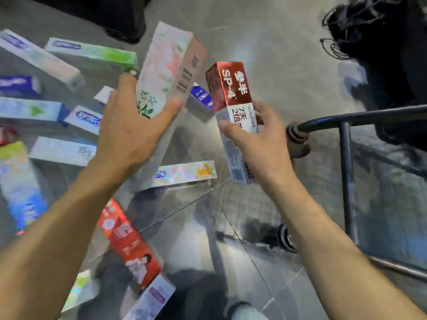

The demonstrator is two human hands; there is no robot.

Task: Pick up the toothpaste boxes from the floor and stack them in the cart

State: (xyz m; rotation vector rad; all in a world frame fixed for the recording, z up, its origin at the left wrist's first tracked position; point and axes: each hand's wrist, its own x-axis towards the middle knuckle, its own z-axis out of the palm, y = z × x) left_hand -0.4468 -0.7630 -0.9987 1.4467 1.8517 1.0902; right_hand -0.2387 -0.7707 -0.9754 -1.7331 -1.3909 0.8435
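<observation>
Above the floor (265, 42), two hands hold two boxes.

The red-and-white box (231, 107) reads "SP-4", "7", "2" and "oralshark".

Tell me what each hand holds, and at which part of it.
The left hand grips the pale floral box at its lower end. The right hand holds the red and white box around its white lower half.

red box (227, 85): glossy foil card | cart rail (360, 116): dark smooth metal
</observation>
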